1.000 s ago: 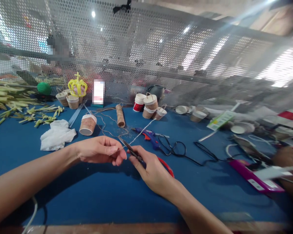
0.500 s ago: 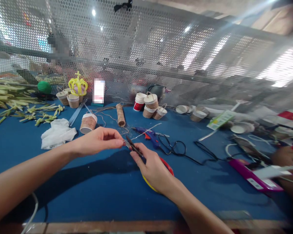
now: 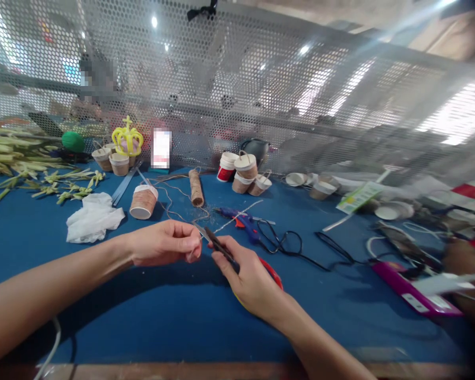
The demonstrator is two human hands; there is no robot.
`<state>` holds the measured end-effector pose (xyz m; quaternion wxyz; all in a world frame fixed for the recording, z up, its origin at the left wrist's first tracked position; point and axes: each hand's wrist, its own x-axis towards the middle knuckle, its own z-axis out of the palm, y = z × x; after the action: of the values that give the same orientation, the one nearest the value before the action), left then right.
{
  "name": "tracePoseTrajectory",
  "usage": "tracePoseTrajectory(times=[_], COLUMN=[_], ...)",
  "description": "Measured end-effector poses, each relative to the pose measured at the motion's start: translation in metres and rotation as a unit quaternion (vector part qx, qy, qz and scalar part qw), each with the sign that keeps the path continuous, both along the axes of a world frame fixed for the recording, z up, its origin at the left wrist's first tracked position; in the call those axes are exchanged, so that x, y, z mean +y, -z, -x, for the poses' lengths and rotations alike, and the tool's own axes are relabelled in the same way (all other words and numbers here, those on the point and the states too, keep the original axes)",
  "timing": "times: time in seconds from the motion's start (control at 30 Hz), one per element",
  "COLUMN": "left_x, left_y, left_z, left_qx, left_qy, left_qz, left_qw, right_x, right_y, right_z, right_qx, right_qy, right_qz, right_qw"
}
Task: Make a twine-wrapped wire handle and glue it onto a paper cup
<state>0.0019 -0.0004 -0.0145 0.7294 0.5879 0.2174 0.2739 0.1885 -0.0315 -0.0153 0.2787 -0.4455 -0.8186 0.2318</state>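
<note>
My left hand (image 3: 168, 243) pinches a thin twisted cord (image 3: 237, 214), whose light strand runs up to the right behind the blades. Dark-bladed scissors (image 3: 225, 250) are in my right hand (image 3: 247, 272), pointing up-left, with the red and yellow handle loops partly hidden beneath the palm. Their blades are slightly apart, close to the fingertips of my left hand. A wrapped paper cup (image 3: 143, 201) lies tipped just behind my left hand. Behind both hands stands a roll of brown twine (image 3: 196, 188), its loose string trailing on the blue table (image 3: 150, 327).
A blue glue gun (image 3: 245, 224) with a black cable lies behind my right hand. White cloth (image 3: 93, 217) rests at left. Several cups (image 3: 245, 165) and a phone (image 3: 161, 149) stand at the back. A purple power strip (image 3: 411, 290) is at right, beside another person's hand (image 3: 465, 264).
My left hand has shifted slightly down, its fingers more curled. The scissor blades now show spread apart near the cord. The cup, glue gun and twine roll remain in place.
</note>
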Motion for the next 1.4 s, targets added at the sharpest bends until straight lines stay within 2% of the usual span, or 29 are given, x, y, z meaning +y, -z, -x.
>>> tracePoseTrajectory(times=[0.03, 0.07, 0.13, 0.17, 0.2, 0.23, 0.37, 0.43, 0.5, 0.77, 0.87, 0.97, 1.03, 1.1, 1.17, 1.3, 1.4], left_x=[0.000, -0.001, -0.003, -0.004, -0.005, -0.005, -0.004, -0.003, -0.002, -0.002, -0.002, 0.001, 0.003, 0.004, 0.004, 0.001, 0.000], left_y=[-0.004, -0.008, -0.014, -0.016, -0.017, -0.017, -0.015, -0.013, -0.012, -0.007, -0.007, -0.005, -0.003, 0.002, 0.007, 0.016, 0.015], left_z=[0.001, 0.001, 0.002, 0.002, 0.001, 0.001, -0.001, -0.002, -0.003, -0.006, -0.004, 0.000, 0.002, 0.001, -0.001, -0.005, -0.006], left_qx=[0.061, 0.132, 0.245, 0.274, 0.289, 0.293, 0.261, 0.236, 0.218, 0.213, 0.186, 0.080, -0.012, -0.079, -0.110, -0.132, -0.114], left_qy=[-0.039, -0.082, -0.177, -0.205, -0.223, -0.227, -0.181, -0.167, -0.169, -0.189, -0.170, -0.088, -0.024, 0.020, 0.047, 0.074, 0.060], left_qz=[-0.069, -0.153, -0.319, -0.371, -0.398, -0.399, -0.291, -0.256, -0.243, -0.260, -0.236, -0.128, -0.021, 0.073, 0.128, 0.154, 0.129], left_qw=[0.995, 0.976, 0.898, 0.863, 0.842, 0.839, 0.902, 0.922, 0.930, 0.923, 0.939, 0.985, 0.999, 0.994, 0.985, 0.976, 0.983], right_x=[0.001, 0.002, 0.004, 0.005, 0.005, 0.005, 0.005, 0.005, 0.005, 0.002, 0.002, 0.001, 0.001, 0.000, -0.001, -0.002, -0.002], right_y=[0.001, 0.003, 0.006, 0.007, 0.007, 0.007, 0.005, 0.004, 0.004, 0.002, 0.002, 0.002, 0.001, 0.000, -0.002, -0.004, -0.003], right_z=[0.000, 0.000, 0.000, 0.001, 0.001, 0.001, 0.001, 0.001, 0.000, 0.002, 0.001, 0.000, 0.000, 0.000, 0.000, 0.001, 0.001], right_qx=[-0.006, -0.012, -0.025, -0.030, -0.032, -0.032, -0.030, -0.027, -0.023, -0.029, -0.019, 0.002, 0.016, 0.026, 0.031, 0.034, 0.029], right_qy=[0.012, 0.026, 0.046, 0.051, 0.053, 0.052, 0.038, 0.026, 0.018, 0.016, 0.020, 0.015, 0.001, -0.014, -0.024, -0.040, -0.046], right_qz=[-0.005, -0.010, -0.013, -0.012, -0.008, -0.003, 0.023, 0.035, 0.042, 0.051, 0.041, 0.038, 0.052, 0.066, 0.069, 0.072, 0.064], right_qw=[1.000, 1.000, 0.999, 0.998, 0.998, 0.998, 0.999, 0.999, 0.999, 0.998, 0.999, 0.999, 0.999, 0.997, 0.997, 0.996, 0.996])
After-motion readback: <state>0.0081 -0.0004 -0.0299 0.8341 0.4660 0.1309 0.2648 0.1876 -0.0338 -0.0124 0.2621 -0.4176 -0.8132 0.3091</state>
